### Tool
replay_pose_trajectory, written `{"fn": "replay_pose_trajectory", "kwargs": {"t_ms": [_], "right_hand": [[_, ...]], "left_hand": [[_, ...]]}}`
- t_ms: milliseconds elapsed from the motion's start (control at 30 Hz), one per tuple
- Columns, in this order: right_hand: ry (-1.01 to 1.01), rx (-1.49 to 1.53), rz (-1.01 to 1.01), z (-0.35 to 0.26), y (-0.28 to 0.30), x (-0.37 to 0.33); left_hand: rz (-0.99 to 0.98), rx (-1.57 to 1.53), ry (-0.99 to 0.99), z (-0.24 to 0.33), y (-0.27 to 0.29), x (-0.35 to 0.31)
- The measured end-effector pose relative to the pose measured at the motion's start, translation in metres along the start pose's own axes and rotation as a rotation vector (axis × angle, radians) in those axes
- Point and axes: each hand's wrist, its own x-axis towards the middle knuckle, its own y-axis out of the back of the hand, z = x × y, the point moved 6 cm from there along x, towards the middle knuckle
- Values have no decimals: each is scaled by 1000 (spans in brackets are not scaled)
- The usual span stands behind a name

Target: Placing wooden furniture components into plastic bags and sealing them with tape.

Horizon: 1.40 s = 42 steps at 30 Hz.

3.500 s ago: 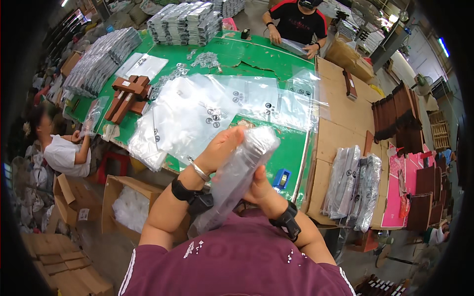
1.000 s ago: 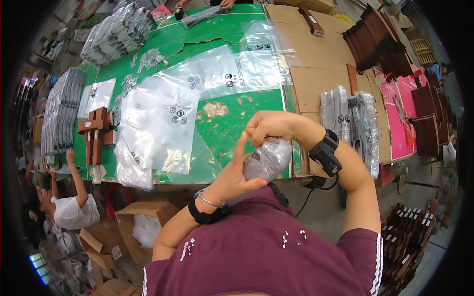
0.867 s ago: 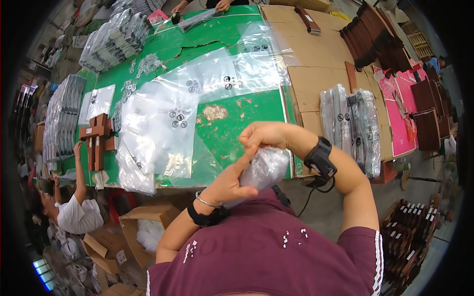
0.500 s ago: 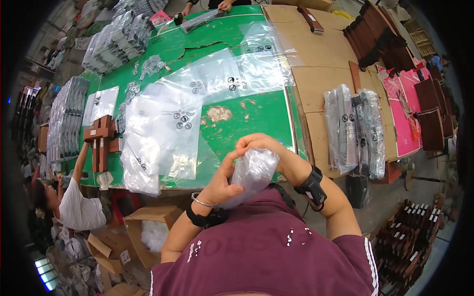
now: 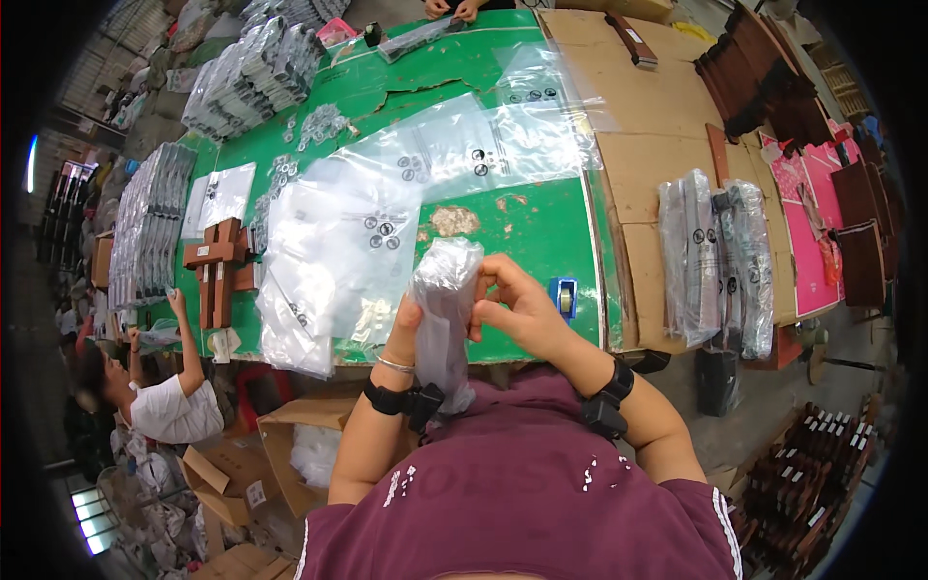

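Observation:
A long package wrapped in clear plastic [image 5: 447, 300] stands tilted in front of my body, just over the table's near edge. My left hand [image 5: 402, 333] grips its left side, thumb against the wrap and the other fingers hidden behind it. On the other side my right hand [image 5: 510, 307] has its fingers curled, with the fingertips pinching the plastic at the package's right edge. What lies inside the wrap is too blurred to make out. To the right of my right hand, a blue tape dispenser [image 5: 564, 297] sits on the green table [image 5: 522, 227].
Flat clear plastic bags [image 5: 333, 232] overlap across the table. Left of them lie brown wooden pieces [image 5: 220, 271] and wrapped bundles [image 5: 150, 227]. More wrapped packages [image 5: 691, 261] rest on cardboard [image 5: 638, 184] at right. Co-workers are at the left [image 5: 174, 406] and far edge.
The package has turned more upright and moved left and away from me. My right hand has come off its top to its right side, and the tape dispenser now shows.

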Motion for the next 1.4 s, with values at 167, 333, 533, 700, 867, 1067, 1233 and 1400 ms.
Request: {"fn": "replay_pose_trajectory", "kwargs": {"t_ms": [167, 333, 533, 700, 867, 1067, 1233, 1400], "right_hand": [[-211, -127, 131, 9, -9, 13], [-145, 1, 168, 25, -10, 23], [-133, -142, 206, 48, -5, 30], [-218, -249, 225, 49, -14, 37], [-238, 146, 27, 26, -33, 46], [-66, -286, -65, 4, -39, 59], [71, -245, 75, 5, -35, 69], [152, -366, 247, 11, -18, 73]], "left_hand": [[-4, -100, -43, -1, 5, -4], [189, 160, -44, 1, 29, -18], [322, 203, -293, 33, 9, -29], [265, 441, -372, 30, 25, -31], [294, 278, -353, 45, 34, -34], [40, 36, -298, 48, 42, -31], [-57, 60, -255, 44, 39, -32], [50, -13, -340, 56, 1, -32]]}}
